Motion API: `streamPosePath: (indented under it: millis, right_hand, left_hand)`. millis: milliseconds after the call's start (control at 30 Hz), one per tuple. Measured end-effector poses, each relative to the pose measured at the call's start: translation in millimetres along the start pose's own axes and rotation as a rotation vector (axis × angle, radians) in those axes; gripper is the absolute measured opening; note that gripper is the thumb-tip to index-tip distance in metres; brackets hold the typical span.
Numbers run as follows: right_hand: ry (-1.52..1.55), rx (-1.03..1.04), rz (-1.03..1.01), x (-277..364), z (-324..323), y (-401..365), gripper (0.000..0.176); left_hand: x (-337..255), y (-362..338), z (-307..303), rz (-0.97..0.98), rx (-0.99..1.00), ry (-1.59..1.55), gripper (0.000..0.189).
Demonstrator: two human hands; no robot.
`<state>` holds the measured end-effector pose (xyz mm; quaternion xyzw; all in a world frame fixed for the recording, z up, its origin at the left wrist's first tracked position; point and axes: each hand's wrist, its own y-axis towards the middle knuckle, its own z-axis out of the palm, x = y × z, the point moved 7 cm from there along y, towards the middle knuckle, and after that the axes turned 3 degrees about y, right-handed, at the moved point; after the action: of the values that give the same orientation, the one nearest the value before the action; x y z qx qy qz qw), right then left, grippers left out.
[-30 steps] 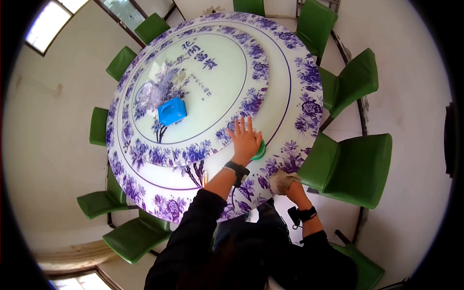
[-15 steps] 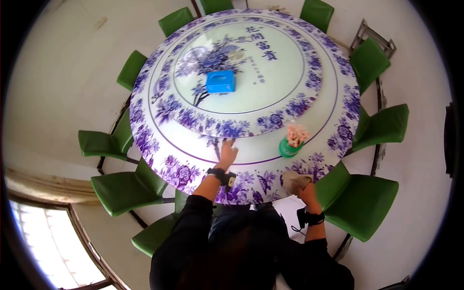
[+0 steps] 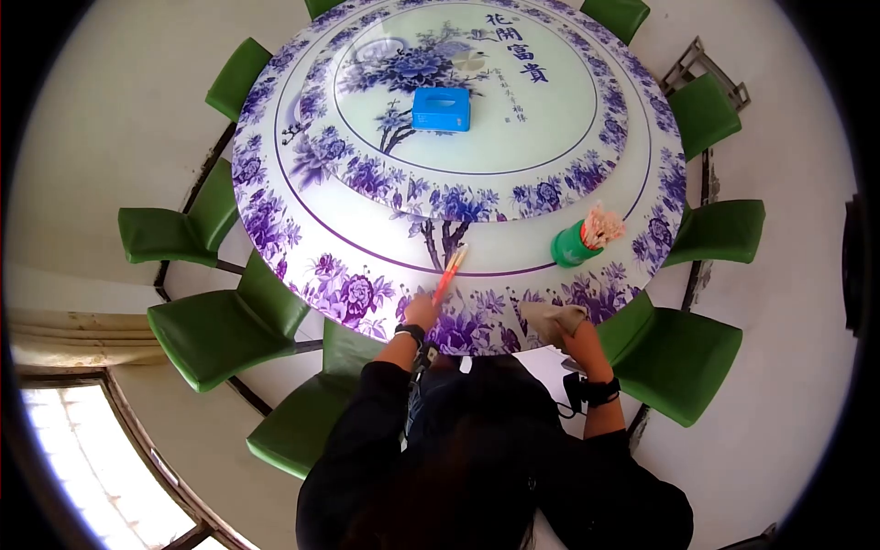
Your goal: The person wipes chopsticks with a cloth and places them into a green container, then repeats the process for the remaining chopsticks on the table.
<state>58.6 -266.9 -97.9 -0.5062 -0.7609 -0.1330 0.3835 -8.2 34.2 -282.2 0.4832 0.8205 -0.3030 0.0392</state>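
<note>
My left hand [image 3: 422, 313] is closed around the lower end of red chopsticks [image 3: 449, 275] with pale tips, held over the near edge of the round table [image 3: 367, 247]. A greyish-beige cloth [image 3: 550, 321] is gripped in my right hand [image 3: 579, 337] at the table's near right edge. Beyond that hand, a green container [image 3: 573, 245] holding several pale pink-tipped sticks [image 3: 602, 226] stands tilted in view on the flowered tabletop.
A blue tissue box [image 3: 441, 111] sits on the raised turntable [image 3: 513, 147]. Green chairs surround the table, including one at the near right [image 3: 683, 357] and one at the near left [image 3: 220, 325]. A metal frame [image 3: 706, 69] leans by the far right wall.
My left hand has drawn back towards the near edge, and red chopsticks now show in it. The view has shifted, so the table and blue box appear higher. My right hand keeps the cloth.
</note>
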Motion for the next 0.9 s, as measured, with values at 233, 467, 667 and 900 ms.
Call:
streamPosePath:
  millis: [233,467,667,900]
  right_hand:
    - [0.109,-0.112,-0.057,31.5,5.2,8.0,0.027]
    - [0.425,-0.148,-0.242,72.1,1.4,14.8,0.030]
    - [0.458,-0.113,-0.465,109.4,-4.0,17.8,0.031]
    - [0.922,0.147,-0.297,126.3,-5.1,9.2,0.046]
  left_hand:
    - [8.2,35.2,-7.6,0.139,-0.001,-0.251,0.023]
    - [-117.8,-41.6,-125.2,0.459,0.304,-1.117,0.011]
    - [-173.0,-92.6,-147.9,0.664,0.477,-1.111,0.017]
    - [-179.8,-102.7,-156.5,0.641,0.282,-1.149,0.013]
